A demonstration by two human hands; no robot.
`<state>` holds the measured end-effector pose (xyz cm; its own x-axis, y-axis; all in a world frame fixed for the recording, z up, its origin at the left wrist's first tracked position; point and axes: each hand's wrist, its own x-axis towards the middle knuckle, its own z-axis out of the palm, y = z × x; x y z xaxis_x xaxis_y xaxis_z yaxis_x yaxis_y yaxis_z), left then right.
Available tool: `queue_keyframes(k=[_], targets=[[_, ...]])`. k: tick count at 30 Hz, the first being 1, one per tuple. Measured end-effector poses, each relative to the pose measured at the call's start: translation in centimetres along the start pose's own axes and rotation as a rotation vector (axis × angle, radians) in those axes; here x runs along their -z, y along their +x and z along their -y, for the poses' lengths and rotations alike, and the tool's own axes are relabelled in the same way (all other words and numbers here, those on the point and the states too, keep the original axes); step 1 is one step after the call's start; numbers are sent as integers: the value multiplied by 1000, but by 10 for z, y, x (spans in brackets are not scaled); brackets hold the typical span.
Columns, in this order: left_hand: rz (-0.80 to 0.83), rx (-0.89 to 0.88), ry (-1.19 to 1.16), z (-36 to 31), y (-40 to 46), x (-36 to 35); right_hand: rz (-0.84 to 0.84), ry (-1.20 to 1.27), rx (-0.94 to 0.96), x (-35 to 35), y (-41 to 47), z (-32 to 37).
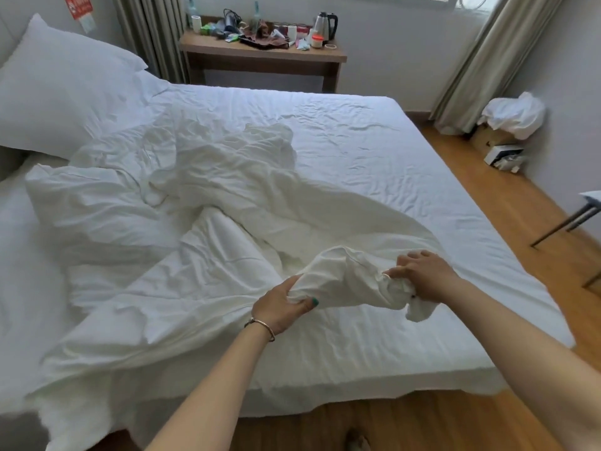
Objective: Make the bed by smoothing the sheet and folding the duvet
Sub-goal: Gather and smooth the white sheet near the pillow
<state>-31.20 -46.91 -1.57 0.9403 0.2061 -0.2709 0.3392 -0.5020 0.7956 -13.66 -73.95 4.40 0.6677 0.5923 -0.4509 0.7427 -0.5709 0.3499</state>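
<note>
Both hands grasp one bunched end of the crumpled white fabric duvet at the bed's near edge: left hand and right hand side by side. From there the duvet's long axis runs away diagonally toward the white pillow at the head-end corner. White wrinkled fitted sheet lies bare toward the far edge. Likely next move: pull it out along that axis.

Wooden desk: against the pale far wall, top cluttered, electric kettle at its right end. Curtains right of the desk, beside a daylit window. Wood floor right of the desk; cardboard box beyond.
</note>
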Motion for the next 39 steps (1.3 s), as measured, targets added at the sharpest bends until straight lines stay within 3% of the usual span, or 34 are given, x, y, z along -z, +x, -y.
queue_keyframes(k=[5, 12, 20, 24, 29, 32, 36, 39], targets=[[90, -14, 165, -55, 33, -113, 135, -68, 15, -76, -35, -110], [311, -65, 252, -132, 49, -287, 289, 19, -204, -185, -115, -250], [516, -26, 441, -113, 73, -345, 292, 250, -193, -285, -109, -255], [610, -5, 400, -135, 98, -367, 320, 588, -278, -306, -101, -263], [465, -71, 373, -184, 164, -418, 242, 891, -408, -333, -77, -277], [399, -71, 355, -207, 212, -452, 251, 918, -427, -352, -64, -283], [380, -79, 485, -239, 252, -484, 251, 890, -411, -369, -65, -298], [403, -50, 580, -261, 257, -497, 259, 1004, -440, -377, -72, -311]])
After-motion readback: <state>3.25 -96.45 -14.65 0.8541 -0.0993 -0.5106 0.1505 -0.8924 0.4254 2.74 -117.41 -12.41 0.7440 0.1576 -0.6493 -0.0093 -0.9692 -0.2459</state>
